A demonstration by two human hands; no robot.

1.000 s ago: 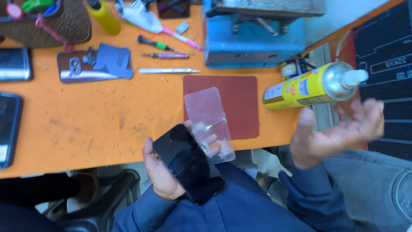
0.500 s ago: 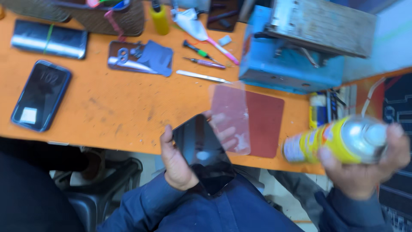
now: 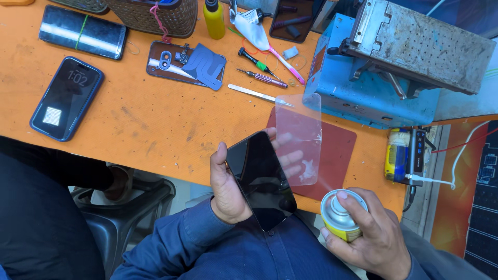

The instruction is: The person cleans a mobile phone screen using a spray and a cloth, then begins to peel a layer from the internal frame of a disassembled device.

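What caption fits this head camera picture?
Left hand holds a black phone and clear film; right hand aims a yellow spray can.

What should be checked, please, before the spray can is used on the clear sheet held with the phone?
1. Left hand grips dark phone and clear sheet together: ok.
2. Right hand holds yellow spray can, a finger on top: ok.
3. Nozzle aimed at the sheet: cannot tell.
4. Red mat lies under the sheet: ok.
5. Tweezers touch the sheet's corner: cannot tell.
6. Blue-cased phone lies well to the side: ok.
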